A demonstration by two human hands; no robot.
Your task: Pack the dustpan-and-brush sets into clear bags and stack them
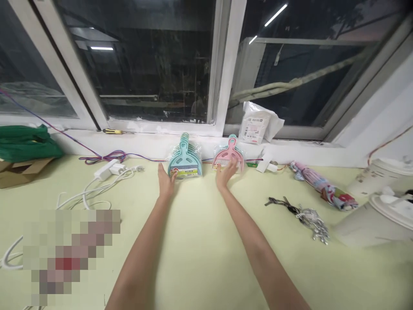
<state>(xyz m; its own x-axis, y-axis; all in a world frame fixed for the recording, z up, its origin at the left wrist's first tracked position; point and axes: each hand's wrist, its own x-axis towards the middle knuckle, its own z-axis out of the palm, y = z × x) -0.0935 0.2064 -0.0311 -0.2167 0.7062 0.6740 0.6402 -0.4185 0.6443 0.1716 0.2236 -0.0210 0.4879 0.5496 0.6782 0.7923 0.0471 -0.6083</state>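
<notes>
A stack of teal dustpan and brush sets (184, 158) in clear wrap leans upright against the low wall under the window. My left hand (166, 181) is at its lower left edge, fingers pointing up and apart, one digit touching the wrap. To the right, a pink dustpan and brush set (231, 150) leans against the same wall, with teal edges showing behind it. My right hand (226, 173) lies against its lower front with fingers spread, hiding part of the brush. Whether either hand grips its pack is not plain; both look open.
White cables with a plug adapter (111, 169) lie left, below a screwdriver (112, 131) on the sill. A white packet (256, 125) leans on the window. Rightward are a folded umbrella (322, 185), a keychain bundle (303, 215) and a pale bucket (364, 219). A blurred patch covers the lower left.
</notes>
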